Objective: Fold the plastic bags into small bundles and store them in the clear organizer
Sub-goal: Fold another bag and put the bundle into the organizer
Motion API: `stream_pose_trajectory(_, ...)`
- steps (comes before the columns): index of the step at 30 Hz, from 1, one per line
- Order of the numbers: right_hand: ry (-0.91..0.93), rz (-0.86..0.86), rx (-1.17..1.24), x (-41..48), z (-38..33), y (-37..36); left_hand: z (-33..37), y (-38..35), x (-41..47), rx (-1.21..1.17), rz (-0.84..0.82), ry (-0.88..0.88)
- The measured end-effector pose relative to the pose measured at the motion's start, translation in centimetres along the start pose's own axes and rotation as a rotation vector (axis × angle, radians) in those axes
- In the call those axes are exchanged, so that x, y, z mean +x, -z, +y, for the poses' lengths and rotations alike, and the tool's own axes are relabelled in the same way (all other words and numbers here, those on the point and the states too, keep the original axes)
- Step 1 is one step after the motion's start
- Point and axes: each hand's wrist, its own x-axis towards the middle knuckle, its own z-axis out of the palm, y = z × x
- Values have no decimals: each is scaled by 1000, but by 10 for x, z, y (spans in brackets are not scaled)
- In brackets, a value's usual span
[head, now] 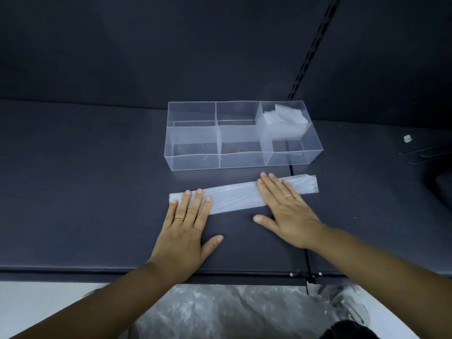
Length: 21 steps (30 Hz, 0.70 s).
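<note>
Left hand point(186, 231): flat, palm down, fingers straight and slightly spread. The fingertips press the left end of the folded plastic bag point(234, 196), and the thumb lies off it on the tabletop point(85, 192). There's a ring point(179, 219) on one finger.

Right hand point(286, 211): also flat with fingers straight, lying across the bag right of its middle. The thumb is splayed toward the near side on bare tabletop. This hand is a bit motion-blurred. Neither hand grips anything; both only press down.

The bag is folded into one long narrow strip. It runs left to right, with the right end angled slightly away. Its middle shows between the hands, and its right end sticks out past the right hand. The layer count isn't readable.

Clear organizer point(195, 162): just beyond the strip and not touching it. It has six cells, in two rows of three. The far right cell holds folded white bundles point(283, 116) stacked loosely. I can't count them because the edges blur through the walls. The other five cells show only dark tabletop through the plastic. The near right cell looks hazy, and I can't tell whether that's reflection or plastic.

A tabletop seam point(291, 171) runs from the organizer toward the near edge and passes under the right wrist.

A small white scrap point(407, 138) lies well off to the right. A dark shape point(442, 189) at the right edge is cut off and I can't identify it.

Below the near edge is a crumpled heap of clear plastic point(220, 311), partly hidden by the forearms and cut off by the frame.
</note>
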Motion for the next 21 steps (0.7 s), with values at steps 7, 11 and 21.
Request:
stream_pose_trajectory(7, -320, 332, 345, -15, 54, 7, 0, 1, 0, 9, -3, 0)
stream_pose_trajectory(11, -446, 416, 471, -7, 74, 21, -1, 0, 1, 1, 1, -8)
stream_pose_trajectory(21, -466, 196, 865, -15, 86, 43, -20, 0, 5, -6, -5, -121)
